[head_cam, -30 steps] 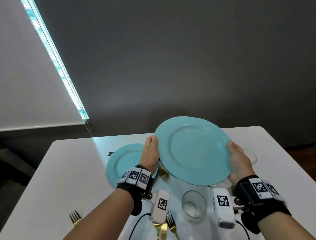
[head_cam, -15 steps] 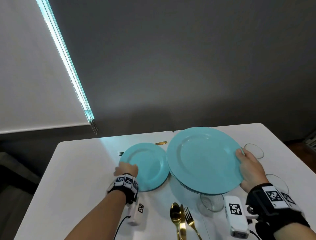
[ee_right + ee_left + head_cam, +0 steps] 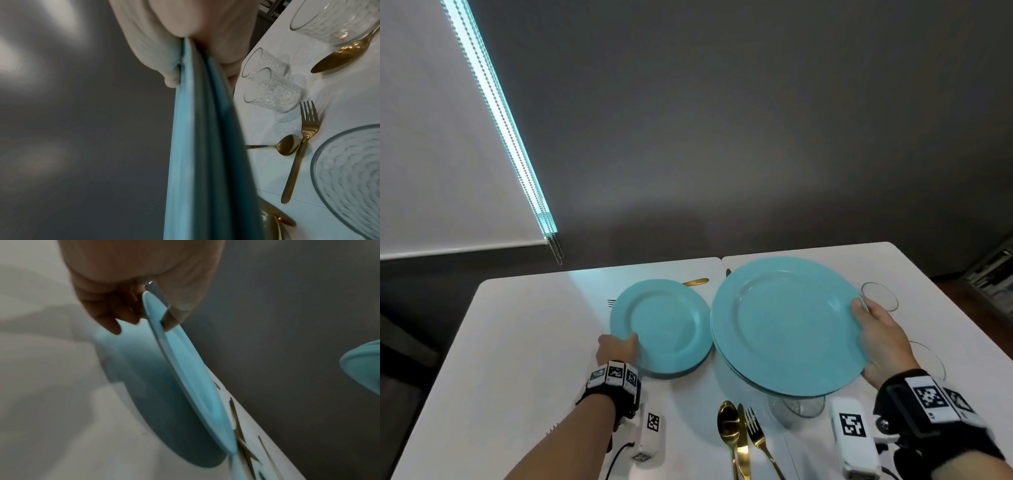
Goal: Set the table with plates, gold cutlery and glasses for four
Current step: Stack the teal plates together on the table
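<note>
Left hand (image 3: 617, 350) pinches the near-left rim of a single teal plate (image 3: 666, 325), thumb on top and fingers curled under, near edge tilted up off the white table (image 3: 517, 342) toward its far edge. Right hand (image 3: 881, 339) clamps the right rim of the stacked teal plates (image 3: 784, 325), held above the table's right half, tilted slightly, faces up. Gold spoon (image 3: 727, 421), knife (image 3: 742, 445) and fork (image 3: 756, 435) lie by the near edge, handles toward the person.

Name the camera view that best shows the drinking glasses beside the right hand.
The right wrist view: two patterned glasses stand whole and sharp on the table. The head view shows only faint rims, partly hidden by the right hand and its plates. The left wrist view shows none.
</note>
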{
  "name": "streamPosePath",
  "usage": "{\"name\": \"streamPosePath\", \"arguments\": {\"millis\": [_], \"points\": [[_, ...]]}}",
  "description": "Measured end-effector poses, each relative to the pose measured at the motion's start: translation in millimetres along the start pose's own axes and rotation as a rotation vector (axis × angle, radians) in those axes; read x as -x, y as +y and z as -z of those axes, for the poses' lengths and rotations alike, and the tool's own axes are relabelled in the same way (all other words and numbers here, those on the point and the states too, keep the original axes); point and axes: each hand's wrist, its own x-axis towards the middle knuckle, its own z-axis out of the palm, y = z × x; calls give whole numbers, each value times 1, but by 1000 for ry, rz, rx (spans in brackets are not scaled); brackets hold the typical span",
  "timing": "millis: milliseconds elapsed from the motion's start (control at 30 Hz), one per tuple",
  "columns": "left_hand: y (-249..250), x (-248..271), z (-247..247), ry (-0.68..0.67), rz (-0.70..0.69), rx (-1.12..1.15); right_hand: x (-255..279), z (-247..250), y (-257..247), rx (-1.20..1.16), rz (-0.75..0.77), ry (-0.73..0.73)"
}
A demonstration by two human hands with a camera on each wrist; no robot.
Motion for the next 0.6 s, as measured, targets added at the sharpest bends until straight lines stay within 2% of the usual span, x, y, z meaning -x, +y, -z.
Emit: {"name": "streamPosePath", "arguments": {"millis": [233, 400, 600], "points": [[25, 32, 20, 6, -247, 394, 4, -22, -2, -16, -12, -72], [42, 60, 32, -224, -276, 733, 6, -40, 1, -35, -24, -114], [51, 88, 35, -340, -341, 807, 12, -58, 5, -1, -34, -150]]}}
